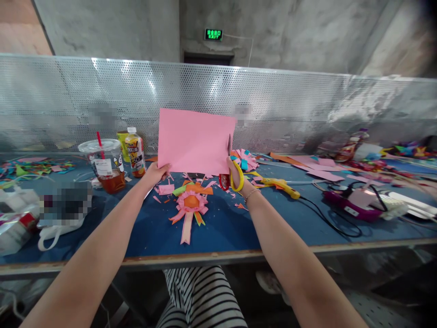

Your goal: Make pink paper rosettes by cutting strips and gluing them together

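Note:
A sheet of pink paper (pixel 196 141) stands upright above the table, its lower left corner pinched by my left hand (pixel 160 172). My right hand (pixel 234 173) is wrapped round a pair of scissors (pixel 238 178) with one yellow and one red handle loop. One scissor blade shows in front of the sheet's right edge; I cannot tell whether it is cutting. Below the sheet lies a pink and orange paper rosette (pixel 190 202) with ribbon tails. A second rosette (pixel 246 159), pink with blue bits, lies behind my right hand.
Paper scraps are strewn around the rosette. At the left stand a lidded plastic cup (pixel 112 178) with a red straw and a drink bottle (pixel 135 152). A yellow glue gun (pixel 283 187) trails its cable rightward to a purple power strip (pixel 351 207). A perforated metal panel (pixel 290 105) closes the back.

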`<state>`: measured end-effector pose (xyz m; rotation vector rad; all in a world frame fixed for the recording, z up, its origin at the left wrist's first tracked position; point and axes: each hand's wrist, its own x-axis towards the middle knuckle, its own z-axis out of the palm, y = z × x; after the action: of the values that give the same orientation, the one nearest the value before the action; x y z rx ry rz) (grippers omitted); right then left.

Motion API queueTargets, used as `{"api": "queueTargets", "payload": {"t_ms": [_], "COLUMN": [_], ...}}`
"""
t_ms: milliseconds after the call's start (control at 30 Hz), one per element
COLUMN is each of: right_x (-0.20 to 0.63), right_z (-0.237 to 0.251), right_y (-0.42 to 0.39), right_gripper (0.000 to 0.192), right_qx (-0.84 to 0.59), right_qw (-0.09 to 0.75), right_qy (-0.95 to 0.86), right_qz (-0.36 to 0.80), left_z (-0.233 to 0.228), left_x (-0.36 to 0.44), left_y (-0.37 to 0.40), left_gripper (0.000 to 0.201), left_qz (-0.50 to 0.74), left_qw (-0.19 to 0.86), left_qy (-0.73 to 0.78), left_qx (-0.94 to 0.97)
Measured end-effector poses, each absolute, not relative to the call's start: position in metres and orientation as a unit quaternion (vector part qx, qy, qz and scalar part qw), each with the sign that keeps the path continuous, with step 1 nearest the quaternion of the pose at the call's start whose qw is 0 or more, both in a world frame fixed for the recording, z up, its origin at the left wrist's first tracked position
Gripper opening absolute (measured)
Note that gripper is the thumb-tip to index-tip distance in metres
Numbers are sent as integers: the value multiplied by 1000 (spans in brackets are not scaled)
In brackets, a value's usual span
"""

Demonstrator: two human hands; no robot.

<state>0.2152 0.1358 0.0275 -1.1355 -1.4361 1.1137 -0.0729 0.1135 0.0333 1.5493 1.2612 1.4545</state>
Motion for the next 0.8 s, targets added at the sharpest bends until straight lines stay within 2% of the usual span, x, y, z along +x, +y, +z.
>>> {"api": "queueTargets", "payload": {"t_ms": [333, 533, 800], "right_x": [216, 219, 221], "right_z": [29, 27, 29], "right_y": [130, 133, 133], "right_gripper": [62, 60, 61], "right_qx": [-512, -447, -465], "right_qw": [468, 479, 478], "right_qy": [-609, -606, -618], "right_qz": [383, 452, 417], "left_z": [30, 33, 33], "left_x": [-76, -72, -73], "left_y": [116, 111, 111], "left_gripper": [27, 26, 27], "left_qz": [544, 539, 524], "left_qw": [315, 328, 315], "left_qy": [486, 490, 491], "left_qx": [607, 602, 620]}}
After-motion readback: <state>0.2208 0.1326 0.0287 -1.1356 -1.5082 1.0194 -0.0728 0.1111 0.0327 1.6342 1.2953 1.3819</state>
